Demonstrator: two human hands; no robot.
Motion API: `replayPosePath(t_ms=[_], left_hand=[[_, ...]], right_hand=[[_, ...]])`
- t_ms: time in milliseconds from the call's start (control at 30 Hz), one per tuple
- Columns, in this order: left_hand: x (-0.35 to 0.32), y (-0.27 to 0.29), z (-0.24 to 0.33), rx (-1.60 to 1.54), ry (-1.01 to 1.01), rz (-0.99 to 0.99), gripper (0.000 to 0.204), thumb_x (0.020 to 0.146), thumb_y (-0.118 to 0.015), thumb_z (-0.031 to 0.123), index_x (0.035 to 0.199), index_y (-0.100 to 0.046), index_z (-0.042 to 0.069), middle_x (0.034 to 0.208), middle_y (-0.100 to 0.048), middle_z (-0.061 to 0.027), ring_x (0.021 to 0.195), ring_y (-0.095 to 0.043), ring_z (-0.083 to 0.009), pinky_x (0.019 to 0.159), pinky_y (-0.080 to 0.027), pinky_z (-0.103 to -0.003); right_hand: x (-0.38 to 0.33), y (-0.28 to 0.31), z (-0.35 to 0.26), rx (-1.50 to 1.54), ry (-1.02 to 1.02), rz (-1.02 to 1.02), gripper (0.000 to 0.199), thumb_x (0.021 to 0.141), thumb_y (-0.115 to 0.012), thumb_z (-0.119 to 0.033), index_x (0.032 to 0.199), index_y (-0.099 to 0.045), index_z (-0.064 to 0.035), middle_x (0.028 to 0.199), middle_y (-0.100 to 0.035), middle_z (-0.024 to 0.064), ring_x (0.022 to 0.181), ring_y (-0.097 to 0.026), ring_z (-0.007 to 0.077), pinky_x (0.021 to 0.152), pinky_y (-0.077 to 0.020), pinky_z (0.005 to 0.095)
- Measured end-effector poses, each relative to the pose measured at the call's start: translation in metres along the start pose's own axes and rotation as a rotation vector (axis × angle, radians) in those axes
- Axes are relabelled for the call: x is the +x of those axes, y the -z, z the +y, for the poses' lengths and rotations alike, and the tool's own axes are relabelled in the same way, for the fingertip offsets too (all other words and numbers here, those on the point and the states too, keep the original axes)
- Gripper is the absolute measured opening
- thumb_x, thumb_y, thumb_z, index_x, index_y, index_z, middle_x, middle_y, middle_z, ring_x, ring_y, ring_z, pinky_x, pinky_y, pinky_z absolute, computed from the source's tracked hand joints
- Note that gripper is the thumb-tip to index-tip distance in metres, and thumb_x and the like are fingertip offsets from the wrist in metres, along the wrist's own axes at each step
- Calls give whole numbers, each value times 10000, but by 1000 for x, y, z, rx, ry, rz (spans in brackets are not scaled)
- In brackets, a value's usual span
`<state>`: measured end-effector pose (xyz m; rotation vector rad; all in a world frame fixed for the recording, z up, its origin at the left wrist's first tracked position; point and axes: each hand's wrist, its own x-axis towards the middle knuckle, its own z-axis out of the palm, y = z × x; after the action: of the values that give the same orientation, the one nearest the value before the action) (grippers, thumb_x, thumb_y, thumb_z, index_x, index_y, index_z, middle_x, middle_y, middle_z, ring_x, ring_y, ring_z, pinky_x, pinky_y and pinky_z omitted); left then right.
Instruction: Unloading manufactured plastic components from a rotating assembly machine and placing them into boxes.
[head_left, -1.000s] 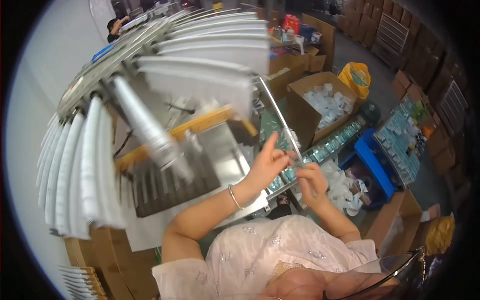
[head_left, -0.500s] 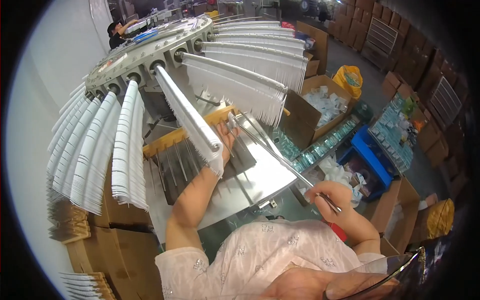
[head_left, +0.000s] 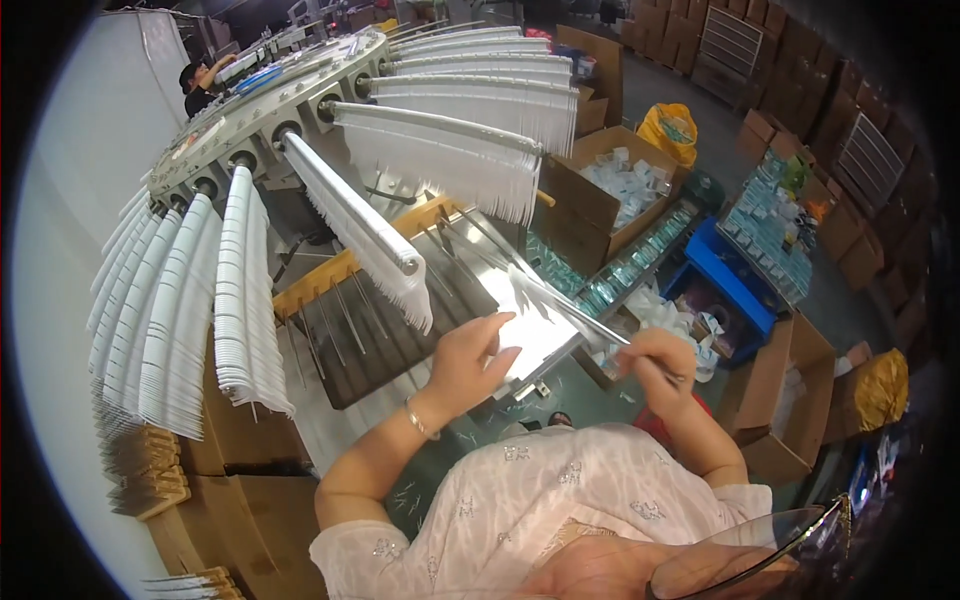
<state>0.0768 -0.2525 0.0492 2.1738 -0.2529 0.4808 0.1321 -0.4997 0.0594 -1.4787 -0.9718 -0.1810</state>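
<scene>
My right hand [head_left: 660,362] is closed round the near end of a thin metal rod [head_left: 600,330], which slants up and away to the left. A whitish patch shows near the rod's far end, too blurred to make out. My left hand [head_left: 468,365] is open and empty, thumb and fingers apart, over the near edge of a shiny metal table [head_left: 535,345]. Beyond it, a rod of thin white hanging pieces [head_left: 365,220] sticks out toward me from a large round machine [head_left: 262,128]. Below lies a dark tray [head_left: 355,350] with several thin rods across it and a wooden bar [head_left: 318,285] behind.
More rods of white pieces [head_left: 455,140] fan out on both sides. At the right stand a cardboard box of small packets [head_left: 590,220], a blue bin [head_left: 735,270] and an open carton [head_left: 780,400]. A co-worker [head_left: 200,85] is at the machine's far side.
My left hand has drawn back toward me from beneath the central white pieces, leaving the rod's far end. My right hand still holds the rod. The whole view has shifted slightly.
</scene>
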Motion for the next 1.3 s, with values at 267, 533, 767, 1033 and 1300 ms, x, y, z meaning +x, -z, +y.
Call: replayPosePath(t_ms=[267,533,767,1033,1300], left_hand=[[-52,52,27,541,-235,-47,204,694,-570,65,896,-568,34,870,-531,-110,789,-506,-296,726,-404,-378],[-82,74,-64,855,262,289,90,750,-534,120,796,-528,42,800,-501,-135,757,-489,-328,661,-417,-407],[-97,66,-127,1100,254,331,427,769,-536,192,1135,-417,8,1065,-459,-185,961,-464,-328,856,-377,-411],[-152,181,-185,213,434,880,415,820,-469,99,1217,-375,23,1229,-393,-140,1058,-455,-266,901,-381,-370],[-170,240,-177,-685,243,1012,366,832,-470,112,1176,-409,1,1162,-463,-128,1017,-487,-252,850,-429,-358]], right_hand=[[8,16,26,608,-196,-380,135,775,-477,-55,805,-581,26,738,-599,131,567,-569,176,537,-455,250],[82,-99,130,-197,-36,-501,131,753,-586,-112,850,-585,-25,697,-581,97,590,-566,186,543,-435,289],[129,-116,185,-381,247,-505,228,635,-660,-197,813,-564,-93,929,-520,77,922,-470,268,751,-351,381],[186,-51,212,112,-198,-136,556,682,-639,-89,1166,-369,-44,883,-539,52,723,-515,128,628,-434,260],[190,-67,162,201,-118,-18,456,698,-659,-192,1055,-430,-24,910,-534,78,815,-509,150,710,-427,271]])
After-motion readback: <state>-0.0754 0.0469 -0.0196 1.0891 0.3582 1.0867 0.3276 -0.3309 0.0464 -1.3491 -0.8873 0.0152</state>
